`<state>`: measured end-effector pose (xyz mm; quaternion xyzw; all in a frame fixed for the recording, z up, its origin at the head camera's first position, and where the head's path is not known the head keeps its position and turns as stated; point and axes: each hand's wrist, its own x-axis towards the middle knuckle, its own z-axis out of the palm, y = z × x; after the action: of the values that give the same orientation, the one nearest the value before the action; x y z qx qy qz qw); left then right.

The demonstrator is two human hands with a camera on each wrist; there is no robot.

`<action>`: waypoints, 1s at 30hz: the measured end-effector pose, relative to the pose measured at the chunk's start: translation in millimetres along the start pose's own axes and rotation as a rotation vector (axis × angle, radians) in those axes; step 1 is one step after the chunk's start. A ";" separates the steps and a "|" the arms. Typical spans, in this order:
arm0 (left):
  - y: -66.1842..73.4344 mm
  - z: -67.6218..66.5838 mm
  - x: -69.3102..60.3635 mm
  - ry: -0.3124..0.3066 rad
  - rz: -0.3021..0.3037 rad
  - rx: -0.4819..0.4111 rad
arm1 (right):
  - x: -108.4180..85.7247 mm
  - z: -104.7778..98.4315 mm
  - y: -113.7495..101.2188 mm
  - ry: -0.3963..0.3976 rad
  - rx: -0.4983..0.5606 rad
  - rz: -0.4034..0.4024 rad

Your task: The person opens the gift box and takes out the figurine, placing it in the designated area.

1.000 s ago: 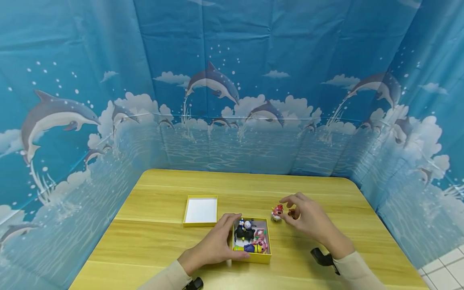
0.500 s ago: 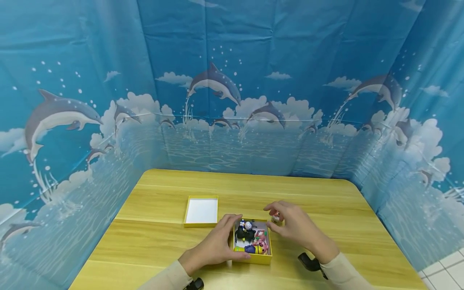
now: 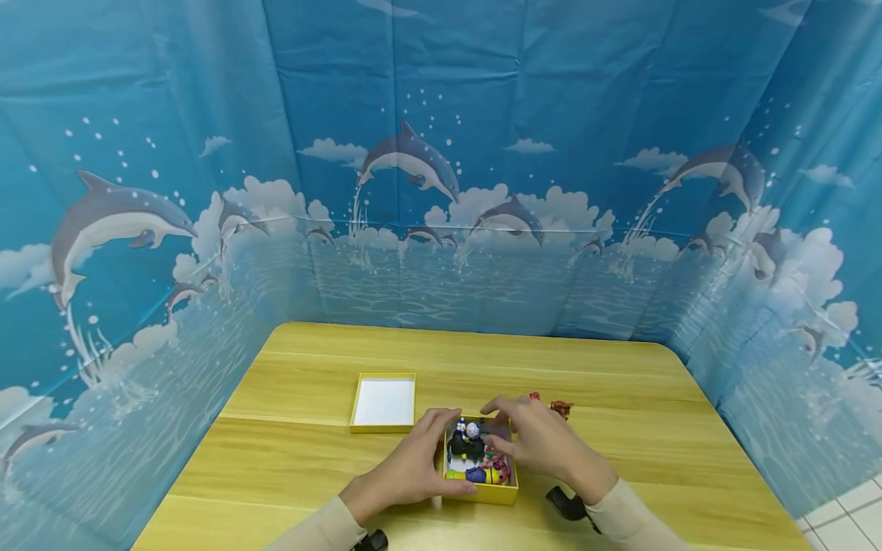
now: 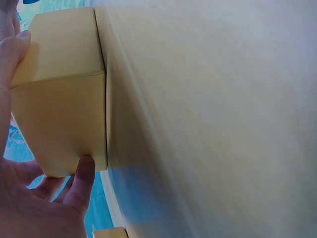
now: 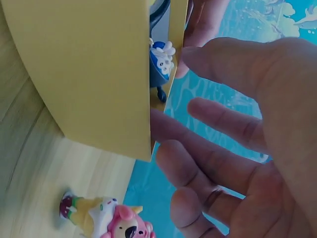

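Note:
My left hand (image 3: pixel 406 468) grips the open yellow box (image 3: pixel 482 496), thumb on its near wall and fingers at the far left corner. The left wrist view shows the box (image 4: pixel 59 114) between thumb and fingers. Inside lie several toy figures: a black one (image 3: pixel 463 448), a yellow-and-purple one (image 3: pixel 477 475) and a pink one (image 3: pixel 503 468). My right hand (image 3: pixel 544 440) is over the box's right side. In the right wrist view its fingers are apart, the index fingertip hidden behind the box wall, nothing seen held. A blue-and-white figure (image 5: pixel 161 62) shows inside.
A shallow yellow tray with a white inside (image 3: pixel 382 429) lies behind and left of the box. A pink toy figure (image 5: pixel 124 223) and a brown figure (image 3: pixel 561 409) stand on the wooden table (image 3: pixel 276 459) to the right. A dolphin curtain (image 3: pixel 427 283) surrounds the table.
My right hand has moved left from beside the two figures on the table to over the box. Both figures are still on the table. My left hand has stayed on the box.

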<state>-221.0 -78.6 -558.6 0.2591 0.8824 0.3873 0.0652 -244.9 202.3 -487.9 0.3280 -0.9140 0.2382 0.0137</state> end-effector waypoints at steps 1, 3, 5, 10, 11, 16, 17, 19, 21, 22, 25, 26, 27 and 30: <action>0.2 0.0 0.2 0.000 0.000 -0.001 | 0.3 0.6 -0.6 -0.005 -0.001 0.003; 0.7 -0.2 0.6 0.000 0.002 -0.003 | 0.7 1.8 -1.6 -0.013 -0.006 0.008; 1.0 -0.6 0.9 -0.001 0.003 -0.004 | 1.0 3.0 -2.1 -0.020 -0.013 0.013; 0.8 -0.4 2.0 -0.001 0.001 -0.002 | 2.6 6.4 -2.1 -0.027 -0.021 0.008; 0.9 -0.2 2.0 -0.001 -0.001 -0.001 | 3.2 7.0 -2.2 -0.031 -0.011 0.005; 0.8 0.9 0.5 0.004 -0.002 0.007 | 8.1 9.3 -3.8 -0.065 0.059 -0.002; 0.7 0.9 0.1 0.005 -0.001 0.008 | 9.5 10.1 -4.2 -0.070 0.068 -0.003; 0.6 0.9 -0.3 0.003 -0.003 0.006 | 11.8 11.3 -5.6 -0.078 0.075 -0.002; 0.6 0.6 -0.3 0.000 -0.005 0.001 | 14.1 12.7 -6.9 -0.084 0.081 -0.001; 0.5 0.7 -0.1 0.000 -0.002 0.005 | 15.0 13.3 -7.6 -0.086 0.082 0.002; 0.5 0.7 0.3 -0.004 -0.006 0.002 | 17.7 14.7 -9.6 -0.095 0.087 0.022; 0.5 0.6 0.4 -0.004 -0.005 0.002 | 18.5 15.3 -9.8 -0.093 0.082 0.027; 0.6 0.6 0.5 -0.002 -0.003 0.003 | 19.2 15.7 -10.1 -0.093 0.078 0.035; 0.2 0.8 0.8 0.003 0.004 0.011 | 20.9 16.4 -10.5 -0.090 0.063 0.046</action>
<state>-221.3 -77.5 -558.9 0.2607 0.8841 0.3829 0.0620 -252.8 175.6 -494.2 0.3174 -0.9131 0.2521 -0.0434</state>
